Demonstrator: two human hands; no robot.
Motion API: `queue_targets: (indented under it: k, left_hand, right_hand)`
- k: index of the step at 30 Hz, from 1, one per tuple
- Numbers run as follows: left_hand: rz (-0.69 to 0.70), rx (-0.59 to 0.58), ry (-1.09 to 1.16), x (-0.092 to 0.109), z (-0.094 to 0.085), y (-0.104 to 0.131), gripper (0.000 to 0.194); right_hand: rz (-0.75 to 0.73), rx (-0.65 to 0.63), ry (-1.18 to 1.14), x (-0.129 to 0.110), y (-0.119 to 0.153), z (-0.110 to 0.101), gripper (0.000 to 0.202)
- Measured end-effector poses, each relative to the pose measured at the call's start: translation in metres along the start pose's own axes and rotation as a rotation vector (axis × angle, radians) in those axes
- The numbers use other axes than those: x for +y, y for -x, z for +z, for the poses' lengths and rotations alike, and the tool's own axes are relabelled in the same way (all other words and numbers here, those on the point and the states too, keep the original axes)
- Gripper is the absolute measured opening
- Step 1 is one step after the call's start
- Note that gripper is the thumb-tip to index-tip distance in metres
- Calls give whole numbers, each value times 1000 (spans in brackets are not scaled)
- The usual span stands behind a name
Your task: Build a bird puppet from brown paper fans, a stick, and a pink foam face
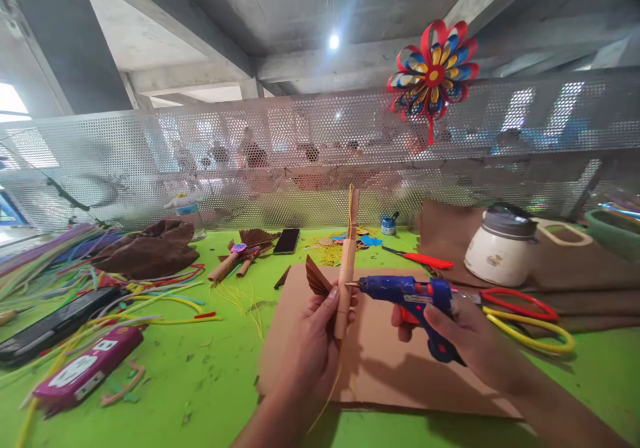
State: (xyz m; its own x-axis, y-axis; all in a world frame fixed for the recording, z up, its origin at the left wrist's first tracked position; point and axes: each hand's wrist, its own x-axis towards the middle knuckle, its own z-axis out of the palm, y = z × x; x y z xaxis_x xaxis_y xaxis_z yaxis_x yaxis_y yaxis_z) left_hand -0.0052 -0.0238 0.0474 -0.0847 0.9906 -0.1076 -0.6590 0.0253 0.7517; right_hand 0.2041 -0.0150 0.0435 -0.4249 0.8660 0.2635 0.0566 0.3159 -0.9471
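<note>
Slim light-brown rolled-paper tube point(343, 315), near upright, held above a flat tan cardboard sheet point(390, 375) on the bright green worktop point(175, 375). Left hand point(317, 328) closed round the tube's lower part, thumb in front. Right hand point(480, 345) wrapped round the grip of a dark blue plastic glue gun point(390, 288), fingers by its orange-red trigger; metal nozzle at the tube's side, contact or small gap, can't tell.

Tube likely very light, fairly stiff lengthwise, easy to crush; best a light pinch low on the roll, clear of the nozzle, which may be hot. Narrow flat brown strip point(355, 211) sticks up from the top, probably bendy. Dark brown pleated fan point(317, 278) beside the tube: thin, ridged, looks fragile, hold by its gathered end. Thin yellow cord point(351, 221) runs along strip and tube, limp. Gun looks heavier, hard and smooth; take by the grip.

Further out: brown pleated pieces with rolled tubes point(243, 251), black rectangular phone point(287, 241), red-handled tool point(430, 260), small blue jar point(389, 226). Right side: rounded cream bottle with dark lid point(500, 248), soft-looking folded brown sheets point(445, 235). Left side: crumpled dark brown material point(155, 248), glossy purple box point(90, 371). Behind: perforated metal screen point(290, 201).
</note>
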Motion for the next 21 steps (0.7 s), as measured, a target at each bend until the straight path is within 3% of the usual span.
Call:
queue_targets:
  k: [21]
  left_hand:
    - [5,-3,0,0,1,1,17]
  right_hand:
    - [-17,-6,51,-1,1,0,43]
